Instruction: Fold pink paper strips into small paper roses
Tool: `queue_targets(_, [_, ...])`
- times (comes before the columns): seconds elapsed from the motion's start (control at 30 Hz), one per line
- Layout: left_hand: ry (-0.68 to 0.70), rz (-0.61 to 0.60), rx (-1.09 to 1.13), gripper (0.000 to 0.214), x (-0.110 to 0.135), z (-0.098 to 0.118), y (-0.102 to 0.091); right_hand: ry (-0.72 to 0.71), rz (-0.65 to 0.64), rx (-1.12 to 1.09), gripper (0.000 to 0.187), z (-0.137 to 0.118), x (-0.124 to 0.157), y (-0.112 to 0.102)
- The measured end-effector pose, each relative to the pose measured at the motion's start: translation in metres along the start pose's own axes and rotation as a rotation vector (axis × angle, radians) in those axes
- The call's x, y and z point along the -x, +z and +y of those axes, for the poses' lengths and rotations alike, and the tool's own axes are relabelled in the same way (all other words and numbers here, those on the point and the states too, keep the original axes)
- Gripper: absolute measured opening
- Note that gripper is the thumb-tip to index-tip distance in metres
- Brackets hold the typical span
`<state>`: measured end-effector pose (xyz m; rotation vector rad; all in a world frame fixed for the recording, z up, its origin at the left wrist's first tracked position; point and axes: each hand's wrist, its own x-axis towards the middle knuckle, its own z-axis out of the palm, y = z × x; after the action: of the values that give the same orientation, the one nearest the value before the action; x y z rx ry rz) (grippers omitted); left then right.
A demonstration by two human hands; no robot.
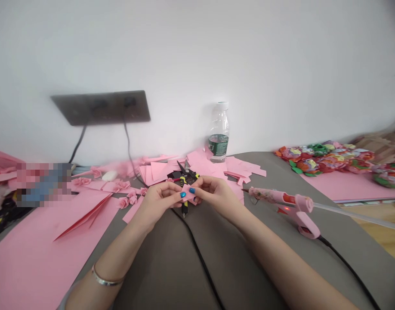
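Observation:
My left hand (158, 200) and my right hand (217, 193) meet at the middle of the grey surface (171, 267). Both pinch one small folded pink paper piece (188, 194) between thumbs and fingers; the thumbnails are blue. A silver bangle (105, 280) circles my left wrist. Just behind the hands lie scissors (186, 172) with black and yellow handles, partly hidden by my fingers. A pink glue gun (288, 206) rests to the right of my right hand, nozzle pointing left.
Pink paper sheets (39, 245) cover the left side, with small pink paper roses (126, 200) and cut squares (217, 165) behind. A clear bottle (219, 133) stands by the wall. Colourful paper flowers (329, 159) lie at the right. A black cable (200, 258) crosses between my forearms.

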<state>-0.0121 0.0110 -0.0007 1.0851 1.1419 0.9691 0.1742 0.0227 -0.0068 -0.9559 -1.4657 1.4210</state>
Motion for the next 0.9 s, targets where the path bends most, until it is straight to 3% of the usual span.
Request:
queue_targets(0.47, [0.065, -0.147, -0.1, 0.027, 0.0028, -0.0035, 0.0025, 0.045, -0.05, 0.023, 0.032, -0.0016, -0.0006, -0.0001])
queue_targets(0.67, [0.166, -0.12, -0.145, 0.027, 0.0034, -0.0029, 0.0051, 0.082, -0.062, -0.001, 0.034, 0.0013, -0.0012, -0.0002])
queue_targets(0.8, [0.143, -0.075, -0.095, 0.031, 0.0029, -0.0025, 0.0053, 0.088, -0.058, -0.011, 0.037, 0.0007, -0.0008, -0.0002])
queue_targets(0.9, [0.134, -0.116, -0.149, 0.03, 0.0022, -0.0034, 0.0043, 0.073, -0.043, -0.009, 0.037, -0.0021, 0.0001, -0.001])
